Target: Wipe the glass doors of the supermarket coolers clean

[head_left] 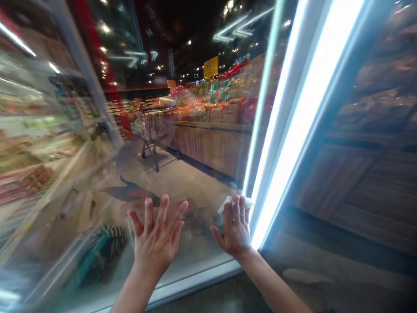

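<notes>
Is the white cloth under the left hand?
No, the white cloth sits under the right hand against the glass door, while the left hand lies bare and spread on the glass.

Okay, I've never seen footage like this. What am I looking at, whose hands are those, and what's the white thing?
There is no machine here. One camera sits on a person's head and looks forward and down, so both bare hands are that person's own. The left hand lies flat, fingers spread, on the tall clear glass door of a shop chiller. The right hand presses a crumpled white cloth against the same glass, beside the bright white light strip at the door's edge. A metal shopping cart and stocked shelves appear only as a blur.
</notes>
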{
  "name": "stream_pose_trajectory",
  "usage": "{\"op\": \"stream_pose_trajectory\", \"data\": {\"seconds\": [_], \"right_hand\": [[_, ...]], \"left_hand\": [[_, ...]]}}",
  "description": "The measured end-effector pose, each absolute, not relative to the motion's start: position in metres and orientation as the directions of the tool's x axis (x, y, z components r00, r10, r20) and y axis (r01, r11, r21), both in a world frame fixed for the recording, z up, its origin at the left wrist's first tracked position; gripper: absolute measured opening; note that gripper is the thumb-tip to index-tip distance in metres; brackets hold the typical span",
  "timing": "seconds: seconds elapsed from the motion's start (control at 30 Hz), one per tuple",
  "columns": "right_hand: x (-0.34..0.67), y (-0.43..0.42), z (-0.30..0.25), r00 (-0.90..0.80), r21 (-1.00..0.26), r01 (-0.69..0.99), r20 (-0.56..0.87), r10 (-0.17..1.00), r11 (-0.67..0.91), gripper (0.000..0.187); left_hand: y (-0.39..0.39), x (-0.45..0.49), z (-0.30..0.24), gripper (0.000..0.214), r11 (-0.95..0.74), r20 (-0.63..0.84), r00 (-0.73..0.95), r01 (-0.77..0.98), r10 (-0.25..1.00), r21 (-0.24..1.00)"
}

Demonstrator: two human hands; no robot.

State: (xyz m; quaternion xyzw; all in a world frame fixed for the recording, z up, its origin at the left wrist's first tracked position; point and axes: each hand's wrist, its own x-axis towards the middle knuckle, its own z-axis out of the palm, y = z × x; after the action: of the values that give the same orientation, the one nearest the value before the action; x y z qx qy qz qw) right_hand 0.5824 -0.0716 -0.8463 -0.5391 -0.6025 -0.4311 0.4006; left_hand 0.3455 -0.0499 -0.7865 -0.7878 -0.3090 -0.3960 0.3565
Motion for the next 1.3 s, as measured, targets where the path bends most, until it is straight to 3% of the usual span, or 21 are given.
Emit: {"op": "stream_pose_trajectory", "data": {"seconds": [0.2,0.4,0.53,0.73,0.9,1.1,1.3], "right_hand": [[0.558,-0.066,-0.811,0.003,-0.009,1.0,0.962,0.272,0.021,0.094],[0.501,-0.06,-0.808,-0.112,0.106,0.994,0.951,0.289,0.036,0.093],[0.466,-0.049,-0.777,-0.064,0.056,0.998,0.969,0.24,0.042,0.095],[0.4,-0.046,-0.794,-0.189,0.143,0.976,0.928,0.32,0.164,0.096],[0.349,-0.037,-0.768,-0.133,0.085,0.982,0.944,0.301,0.169,0.098],[0.297,-0.037,-0.777,-0.324,0.251,0.934,0.895,0.306,0.256,0.084],[0.254,-0.027,-0.762,-0.352,0.251,0.906,0.894,0.277,0.341,0.084]], "left_hand": [[-0.044,0.318,-0.781,0.086,-0.542,0.862,0.462,0.788,0.209,-0.291],[-0.038,0.264,-0.774,0.087,-0.518,0.876,0.432,0.81,0.215,-0.273],[-0.033,0.226,-0.768,0.088,-0.495,0.892,0.391,0.835,0.225,-0.241],[-0.029,0.173,-0.776,0.092,-0.439,0.909,0.306,0.884,0.282,-0.161],[-0.028,0.144,-0.78,0.089,-0.4,0.92,0.249,0.909,0.302,-0.115],[-0.023,0.103,-0.786,0.089,-0.366,0.931,0.211,0.926,0.298,-0.092],[-0.022,0.068,-0.794,0.086,-0.324,0.944,0.12,0.946,0.307,-0.015]]}}
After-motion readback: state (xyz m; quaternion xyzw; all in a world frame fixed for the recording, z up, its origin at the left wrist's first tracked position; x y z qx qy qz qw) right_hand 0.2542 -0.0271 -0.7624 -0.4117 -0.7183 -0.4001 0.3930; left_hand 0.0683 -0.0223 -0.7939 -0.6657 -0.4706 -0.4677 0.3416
